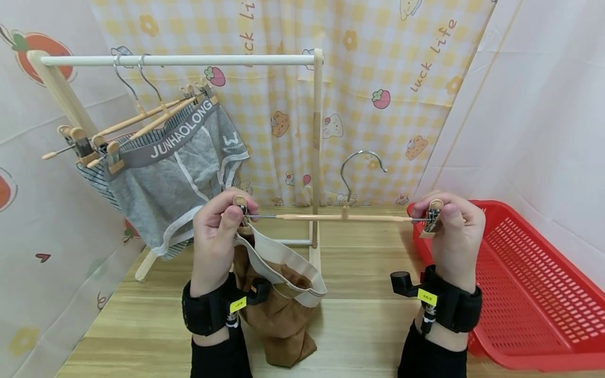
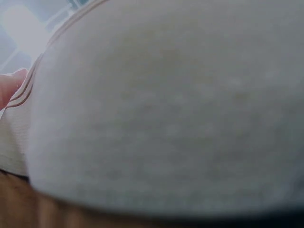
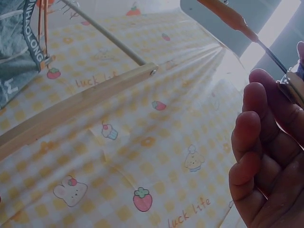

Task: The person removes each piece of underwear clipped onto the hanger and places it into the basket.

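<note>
Both hands pinch a hanger's end clips, left hand and right hand; brown underwear, clipped only at left, may slip off.

Level wooden clip hanger, brown underwear with beige waistband dangling from its left clip.

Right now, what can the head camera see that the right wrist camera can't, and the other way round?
Only the head view shows the left hand pinching a clip on the brown underwear, the hanger's hook and the red basket. Only the right wrist view shows the right hand's curled fingers from the palm side. Both show the right hand pinching the hanger's end clip, the drying rack, the grey underwear and the patterned curtain.
</note>
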Demonstrator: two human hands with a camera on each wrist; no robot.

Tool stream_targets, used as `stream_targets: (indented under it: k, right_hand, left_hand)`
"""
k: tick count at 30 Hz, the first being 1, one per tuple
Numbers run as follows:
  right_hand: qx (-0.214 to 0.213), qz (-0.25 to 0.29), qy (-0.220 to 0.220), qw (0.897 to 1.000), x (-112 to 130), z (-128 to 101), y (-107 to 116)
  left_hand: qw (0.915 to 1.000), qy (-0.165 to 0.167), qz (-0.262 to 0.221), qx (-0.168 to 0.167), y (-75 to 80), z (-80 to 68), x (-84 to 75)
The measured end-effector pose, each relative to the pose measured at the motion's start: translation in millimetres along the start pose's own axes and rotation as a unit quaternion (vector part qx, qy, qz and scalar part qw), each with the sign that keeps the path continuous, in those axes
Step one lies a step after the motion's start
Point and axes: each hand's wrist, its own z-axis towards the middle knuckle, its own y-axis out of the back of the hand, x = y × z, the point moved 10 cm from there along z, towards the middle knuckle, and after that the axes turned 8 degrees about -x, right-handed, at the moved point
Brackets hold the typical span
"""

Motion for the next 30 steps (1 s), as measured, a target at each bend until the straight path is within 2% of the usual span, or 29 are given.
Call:
stream_targets:
  k: [4, 9, 24, 30]
  right_hand:
    - [-0.004, -0.007, 0.001, 1.0, 0.5, 0.6, 1.7]
    - [-0.006, -0.01, 0.004, 1.0, 1.2, 0.6, 2.8]
    - [-0.002, 0.005, 0.006, 1.0, 1.6, 1.2, 3.0]
    - [0.001, 0.011, 0.003, 1.0, 1.8, 0.2, 1.7]
  left_hand:
    - [1.0, -0.003, 0.007, 0.005, -1.0, -0.3, -0.1]
    - [1.0, 0.01, 0.001, 0.0, -0.6, -0.7, 2.6]
    - [0.9997, 0.023, 0.009, 0.0, -3.5, -1.3, 3.5]
    - [0.9997, 0.013, 0.019, -0.007, -1.6, -2.3, 1.6]
